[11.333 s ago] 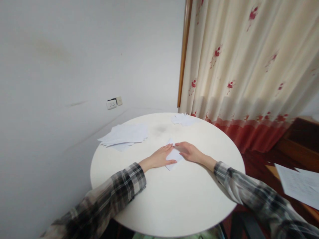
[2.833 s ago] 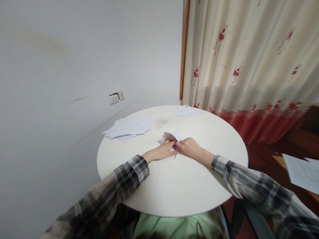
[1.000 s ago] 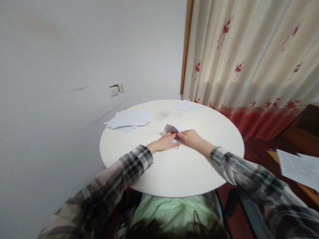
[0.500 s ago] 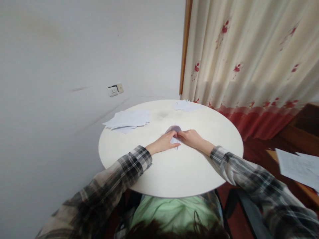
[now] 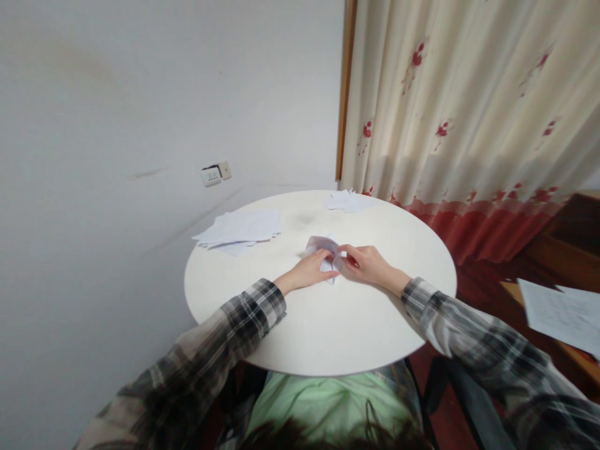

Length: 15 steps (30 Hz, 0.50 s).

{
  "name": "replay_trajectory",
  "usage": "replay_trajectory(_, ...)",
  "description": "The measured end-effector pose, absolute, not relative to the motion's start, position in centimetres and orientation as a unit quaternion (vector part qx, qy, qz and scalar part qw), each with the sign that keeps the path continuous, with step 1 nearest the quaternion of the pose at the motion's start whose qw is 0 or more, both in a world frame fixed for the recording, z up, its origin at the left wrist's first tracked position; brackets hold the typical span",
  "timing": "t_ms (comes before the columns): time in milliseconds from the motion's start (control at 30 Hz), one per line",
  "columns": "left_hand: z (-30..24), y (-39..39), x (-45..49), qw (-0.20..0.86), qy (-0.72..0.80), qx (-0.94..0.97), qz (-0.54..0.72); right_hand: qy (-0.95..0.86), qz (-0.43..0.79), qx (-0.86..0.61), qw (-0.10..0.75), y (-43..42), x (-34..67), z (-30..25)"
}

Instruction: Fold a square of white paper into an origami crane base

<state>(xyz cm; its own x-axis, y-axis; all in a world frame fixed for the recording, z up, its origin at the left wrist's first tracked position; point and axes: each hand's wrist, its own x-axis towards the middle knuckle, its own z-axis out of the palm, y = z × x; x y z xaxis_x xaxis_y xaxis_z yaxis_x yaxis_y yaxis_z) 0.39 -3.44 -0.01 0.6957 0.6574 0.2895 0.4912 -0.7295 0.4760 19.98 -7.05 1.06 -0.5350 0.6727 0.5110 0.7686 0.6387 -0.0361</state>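
Note:
A small folded sheet of paper lies near the middle of the round white table, with part of it curling up off the surface. My left hand rests on its left side, thumb and fingers closed around the paper. From the right, my right hand pinches the raised right edge between thumb and fingers. The fingers cover part of the folds, so the paper's full shape is hidden.
A stack of white sheets lies at the table's left back. Smaller paper pieces sit at the far edge. Papers with writing rest on a wooden surface at right. A wall borders the left, a curtain the back right.
My right hand has moved slightly right, away from my left, drawing the paper's edge with it. The paper's back part stands up wider. My left hand stays nearly in place.

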Motion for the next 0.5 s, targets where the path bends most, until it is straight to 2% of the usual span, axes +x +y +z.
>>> replay_trajectory(267, 0.4, -3.7, 0.5, 0.175, 0.334, 0.900, 0.217, -0.905, -0.052, -0.394, 0.154, -9.0, 20.0, 0.9)
replay_trajectory(500, 0.7, -3.0, 1.0, 0.267, 0.341, 0.877, 0.209, -0.896, -0.065, -0.429, 0.092, -10.1, 20.2, 0.8)
